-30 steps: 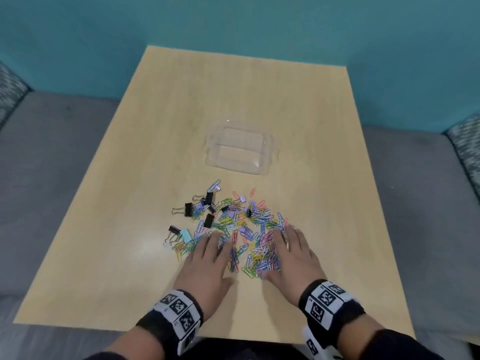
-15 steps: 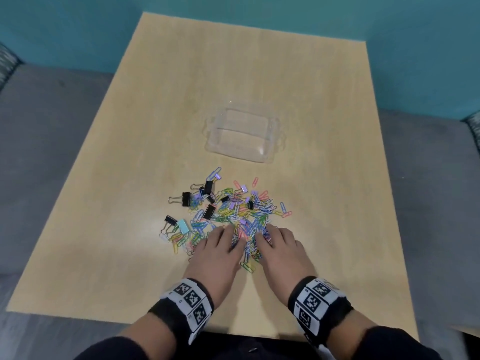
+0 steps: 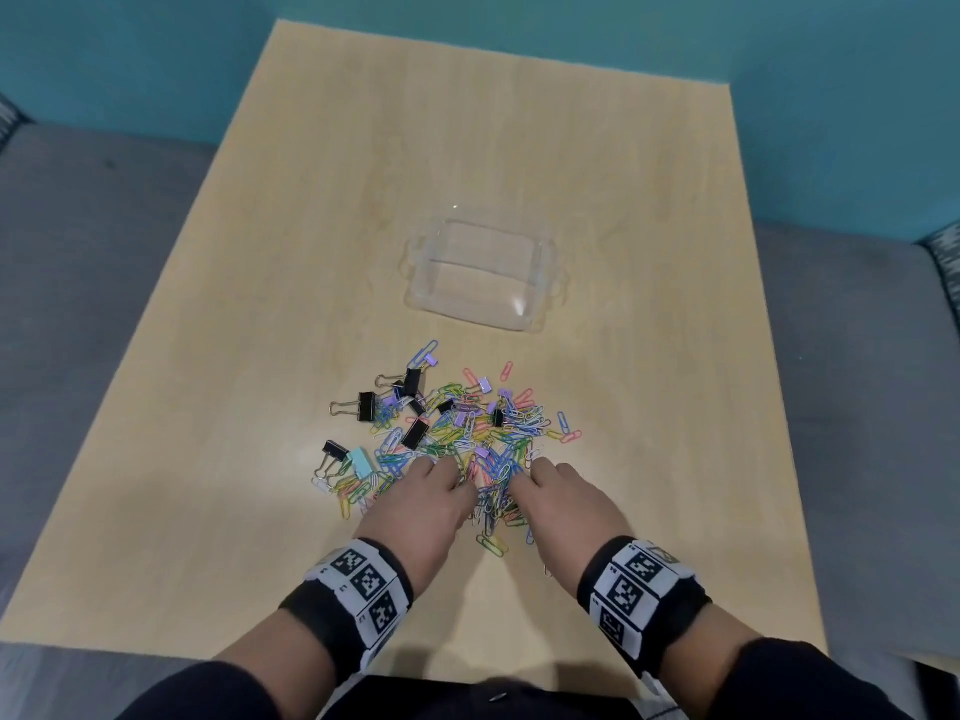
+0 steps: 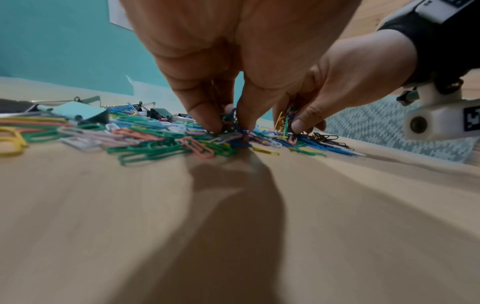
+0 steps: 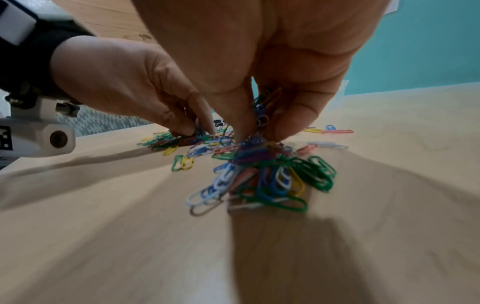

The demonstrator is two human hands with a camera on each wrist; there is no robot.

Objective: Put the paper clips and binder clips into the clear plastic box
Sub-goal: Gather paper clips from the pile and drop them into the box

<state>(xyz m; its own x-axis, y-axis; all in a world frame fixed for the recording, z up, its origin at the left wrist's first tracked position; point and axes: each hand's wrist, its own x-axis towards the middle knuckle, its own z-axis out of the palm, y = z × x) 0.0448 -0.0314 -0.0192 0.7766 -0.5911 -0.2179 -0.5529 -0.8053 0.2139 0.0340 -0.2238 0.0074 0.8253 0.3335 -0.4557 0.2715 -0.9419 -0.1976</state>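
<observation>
A heap of coloured paper clips (image 3: 467, 439) lies mid-table, with black binder clips (image 3: 368, 406) and a light teal binder clip (image 3: 362, 463) on its left side. The clear plastic box (image 3: 480, 275) stands beyond the heap, nothing in it. My left hand (image 3: 426, 504) and right hand (image 3: 558, 504) sit side by side on the near edge of the heap. The left hand (image 4: 228, 123) pinches a bunch of clips between thumb and curled fingers. The right hand (image 5: 255, 131) has its fingers and thumb curled round a tangled bunch of paper clips (image 5: 262, 115).
The wooden table (image 3: 260, 356) has bare surface left and right of the heap and behind the box. Grey cushions (image 3: 78, 278) flank the table on both sides. A teal wall (image 3: 519, 23) stands behind.
Both hands have drawn in from lying flat on the heap. Their fingers have curled together and gathered clips at the heap's near edge.
</observation>
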